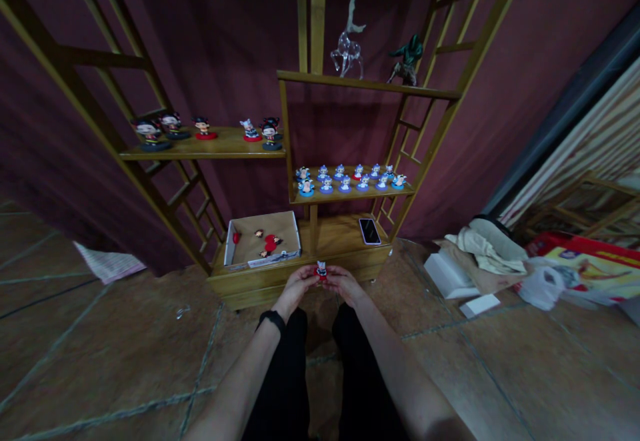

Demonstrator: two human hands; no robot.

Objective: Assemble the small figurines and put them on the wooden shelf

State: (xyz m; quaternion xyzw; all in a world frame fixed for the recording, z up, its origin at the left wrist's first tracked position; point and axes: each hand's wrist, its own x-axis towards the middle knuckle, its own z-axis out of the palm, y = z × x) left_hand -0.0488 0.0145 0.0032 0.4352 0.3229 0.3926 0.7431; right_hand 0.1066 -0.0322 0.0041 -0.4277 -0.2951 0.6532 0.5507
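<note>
Both my hands meet in front of me over my knees and together hold a small figurine [321, 271] on a red base. My left hand [298, 283], with a black band on its wrist, pinches it from the left. My right hand [344, 283] pinches it from the right. Just beyond them, an open cardboard box [235, 251] on the bottom board of a wooden shelf unit [350, 235] holds a few more small figurines and red bases.
A phone [370, 231] lies on the bottom board. Several blue-based figurines [350, 179] line the middle shelf, larger dolls [203, 127] the left shelf, a glass deer [347, 44] and a dark figure [407, 61] the top. Cloth, bags and boxes [500, 261] lie at right.
</note>
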